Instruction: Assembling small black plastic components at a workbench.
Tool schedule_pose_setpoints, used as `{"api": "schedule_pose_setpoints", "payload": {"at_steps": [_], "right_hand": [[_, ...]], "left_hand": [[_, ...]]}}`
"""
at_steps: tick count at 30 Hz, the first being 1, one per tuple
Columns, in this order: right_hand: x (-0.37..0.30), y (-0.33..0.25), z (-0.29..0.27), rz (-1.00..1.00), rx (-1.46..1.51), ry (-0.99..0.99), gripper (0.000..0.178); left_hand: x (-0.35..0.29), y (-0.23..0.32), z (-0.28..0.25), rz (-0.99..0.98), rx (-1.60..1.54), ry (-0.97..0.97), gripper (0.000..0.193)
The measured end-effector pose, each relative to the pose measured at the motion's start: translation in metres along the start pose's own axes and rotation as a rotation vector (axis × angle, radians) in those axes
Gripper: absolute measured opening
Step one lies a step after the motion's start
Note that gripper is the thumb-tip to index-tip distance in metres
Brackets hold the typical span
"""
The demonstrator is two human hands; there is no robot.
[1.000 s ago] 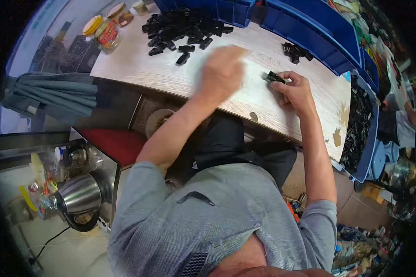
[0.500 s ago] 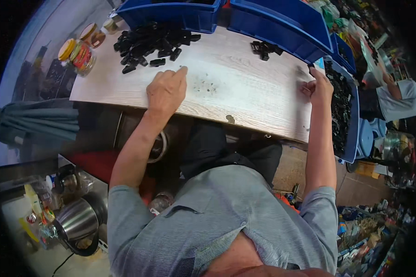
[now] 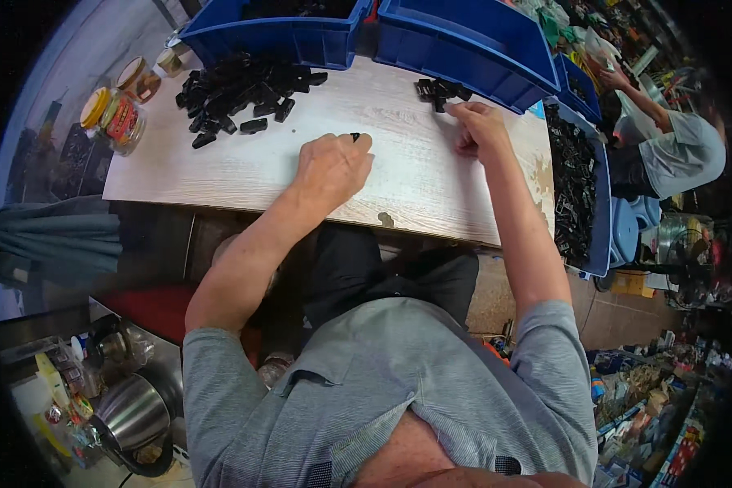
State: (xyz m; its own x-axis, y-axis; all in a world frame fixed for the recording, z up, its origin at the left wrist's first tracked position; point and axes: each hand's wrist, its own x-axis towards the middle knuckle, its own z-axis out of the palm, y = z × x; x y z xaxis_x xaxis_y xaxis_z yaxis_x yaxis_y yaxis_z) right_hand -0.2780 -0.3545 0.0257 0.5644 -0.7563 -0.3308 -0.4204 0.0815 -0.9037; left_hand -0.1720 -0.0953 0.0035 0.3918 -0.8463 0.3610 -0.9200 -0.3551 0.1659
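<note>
Black piece in left fingers, direction and long axis hidden

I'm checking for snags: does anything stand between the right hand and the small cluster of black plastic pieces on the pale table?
Nothing visible does: the bare right hand is beside the small cluster of black plastic pieces, contact unclear. A rectangular blue plastic bin stands beyond them.

At centre, most of a black piece is hidden by the left hand; whether anything is gripped by the right hand cannot be told. The upper-left blue bin is cut off by the top edge; lower-right clutter is too small to be identified.
</note>
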Motion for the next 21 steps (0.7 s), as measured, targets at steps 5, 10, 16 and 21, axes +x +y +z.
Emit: {"api": "schedule_pose_setpoints", "payload": {"at_steps": [5, 10, 16, 21], "right_hand": [[0.012, 0.000, 0.017, 0.031, -0.067, -0.009, 0.021], [0.011, 0.005, 0.006, 0.047, 0.044, -0.072, 0.015], [-0.024, 0.015, -0.001, 0.009, 0.176, -0.115, 0.014], [-0.060, 0.020, 0.028, -0.024, 0.319, -0.293, 0.013]], "left_hand": [[0.005, -0.007, -0.004, -0.032, -0.062, -0.145, 0.019], [0.005, -0.005, -0.020, 0.027, -0.031, -0.080, 0.018], [0.001, -0.021, 0.013, 0.016, -0.265, 0.201, 0.027], [0.015, 0.008, 0.026, -0.449, -1.090, 0.183, 0.029]]}}
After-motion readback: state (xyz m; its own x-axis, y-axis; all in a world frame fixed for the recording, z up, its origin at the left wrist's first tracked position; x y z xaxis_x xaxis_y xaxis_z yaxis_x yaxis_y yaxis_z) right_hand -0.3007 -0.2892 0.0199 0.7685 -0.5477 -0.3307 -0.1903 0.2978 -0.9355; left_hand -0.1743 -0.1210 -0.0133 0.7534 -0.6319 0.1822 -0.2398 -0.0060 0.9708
